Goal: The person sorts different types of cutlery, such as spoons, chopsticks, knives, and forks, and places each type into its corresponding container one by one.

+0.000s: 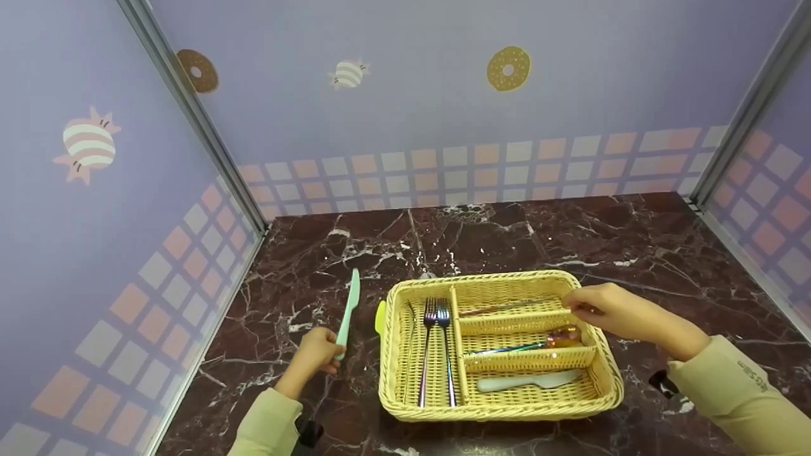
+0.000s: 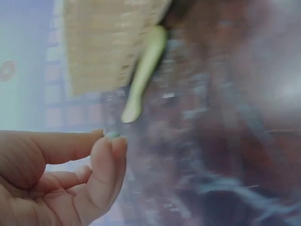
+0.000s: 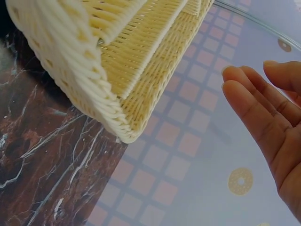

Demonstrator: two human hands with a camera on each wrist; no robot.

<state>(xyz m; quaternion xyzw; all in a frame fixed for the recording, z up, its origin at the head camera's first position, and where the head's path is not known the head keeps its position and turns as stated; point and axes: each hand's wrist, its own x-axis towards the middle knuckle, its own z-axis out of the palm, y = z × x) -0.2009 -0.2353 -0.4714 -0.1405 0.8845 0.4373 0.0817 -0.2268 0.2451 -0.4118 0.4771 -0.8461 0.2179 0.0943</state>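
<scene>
My left hand [image 1: 319, 349] pinches one end of a mint-green knife [image 1: 350, 307] between thumb and fingers, left of the yellow woven basket [image 1: 500, 415]. In the left wrist view only a bit of mint green [image 2: 113, 135] shows between the fingertips. Above the basket's back right corner is my right hand [image 1: 608, 307], holding nothing; the right wrist view shows its fingers [image 3: 249, 101] loosely extended. A yellow-green knife [image 2: 146, 70] lies along the basket's left side, largely hidden in the head view.
The basket's left section has several forks [image 1: 443, 316]. Its right sections contain a thin shiny utensil [image 1: 507, 306], an iridescent spoon [image 1: 561, 337] and a white knife [image 1: 532, 382]. Patterned walls [image 1: 412, 95] enclose the dark marbled table [image 1: 304, 272] at the back and sides.
</scene>
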